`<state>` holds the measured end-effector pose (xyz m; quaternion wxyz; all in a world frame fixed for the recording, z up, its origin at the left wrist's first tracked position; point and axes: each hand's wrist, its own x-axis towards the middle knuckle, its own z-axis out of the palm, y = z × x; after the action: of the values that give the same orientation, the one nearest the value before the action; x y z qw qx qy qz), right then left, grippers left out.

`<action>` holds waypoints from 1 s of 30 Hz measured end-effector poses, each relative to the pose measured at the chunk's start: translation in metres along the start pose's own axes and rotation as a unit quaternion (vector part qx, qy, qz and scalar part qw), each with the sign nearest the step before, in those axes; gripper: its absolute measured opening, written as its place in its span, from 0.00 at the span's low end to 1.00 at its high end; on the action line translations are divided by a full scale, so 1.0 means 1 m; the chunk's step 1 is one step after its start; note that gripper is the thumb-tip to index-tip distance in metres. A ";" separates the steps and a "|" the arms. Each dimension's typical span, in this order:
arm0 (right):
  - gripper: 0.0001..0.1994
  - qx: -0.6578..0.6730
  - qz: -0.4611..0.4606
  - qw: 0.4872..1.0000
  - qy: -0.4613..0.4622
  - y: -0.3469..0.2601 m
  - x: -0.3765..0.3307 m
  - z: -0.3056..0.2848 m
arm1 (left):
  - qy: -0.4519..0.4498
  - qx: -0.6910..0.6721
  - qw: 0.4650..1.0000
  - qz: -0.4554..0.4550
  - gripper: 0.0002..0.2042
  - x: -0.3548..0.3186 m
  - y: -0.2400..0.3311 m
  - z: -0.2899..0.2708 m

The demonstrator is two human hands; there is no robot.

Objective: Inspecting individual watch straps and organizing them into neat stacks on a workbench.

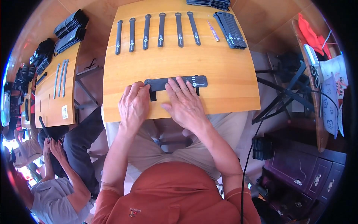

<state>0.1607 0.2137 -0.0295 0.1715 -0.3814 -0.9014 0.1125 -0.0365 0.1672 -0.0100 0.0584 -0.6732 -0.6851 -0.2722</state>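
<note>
A wide dark grey strap (pixel 161 83) with white print lies crosswise near the front of the wooden table (pixel 223 99). Two short black tabs stick out beneath it, one near each end. My left hand (pixel 134 103) has its fingers closed at the strap's left end, seemingly pinching it. Flat across the strap's middle rests my right hand (pixel 184 100), fingers stretched out and slightly apart. Farther back, several narrow grey straps (pixel 146 31), each with a ring at its top, lie in a spaced row. Part of the wide strap is hidden by my fingers.
A stack of grey straps (pixel 230 30) and a purple-handled screwdriver-like tool (pixel 213 31) lie back right; a dark bundle (pixel 209 3) sits at the far edge. At left, a co-worker's hands (pixel 54 147) hold a strap beside another table (pixel 69 108). A black cable (pixel 245 168) hangs at right.
</note>
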 end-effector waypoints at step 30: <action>0.10 -0.163 0.204 0.964 0.046 0.135 0.162 -0.041 | -0.055 -0.103 0.993 0.003 0.15 -0.016 -0.023 -0.016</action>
<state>0.1595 0.4263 -0.0010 0.1220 -0.5850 -0.8015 -0.0213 -0.0619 0.1470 -0.0101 -0.0481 -0.6916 -0.6533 -0.3043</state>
